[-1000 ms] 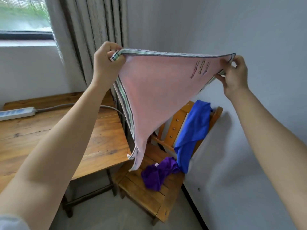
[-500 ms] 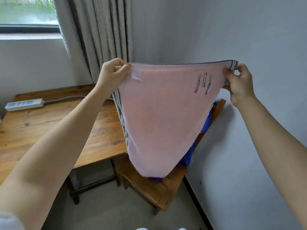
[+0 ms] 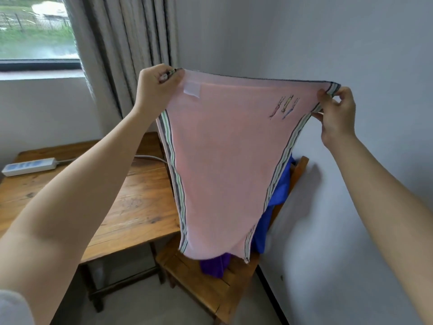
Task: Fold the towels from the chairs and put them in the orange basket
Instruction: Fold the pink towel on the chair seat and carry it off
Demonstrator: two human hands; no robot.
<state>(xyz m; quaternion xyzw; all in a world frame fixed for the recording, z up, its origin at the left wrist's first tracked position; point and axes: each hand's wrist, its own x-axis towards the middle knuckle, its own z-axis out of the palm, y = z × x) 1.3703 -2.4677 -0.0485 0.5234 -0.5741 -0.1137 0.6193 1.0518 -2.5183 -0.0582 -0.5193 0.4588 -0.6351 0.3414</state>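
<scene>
Wooden counter (image 3: 131, 207), top worn and knotted. A white power strip (image 3: 29, 166) lies at the counter's far left corner, and its grey cable (image 3: 150, 157) runs right along the far edge. A grey curtain (image 3: 131, 38) hangs behind the counter's far right corner. The window (image 3: 35, 29) above the counter shows grass and a fence. White wall (image 3: 304, 38) to the counter's right; grey floor (image 3: 131, 308) beneath.

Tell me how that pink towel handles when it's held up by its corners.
Probably floppy: the pink towel hangs slack, narrowing downward, below the left hand and right hand. Likely light for its size, since grips at just two corners carry it in the air.
</scene>
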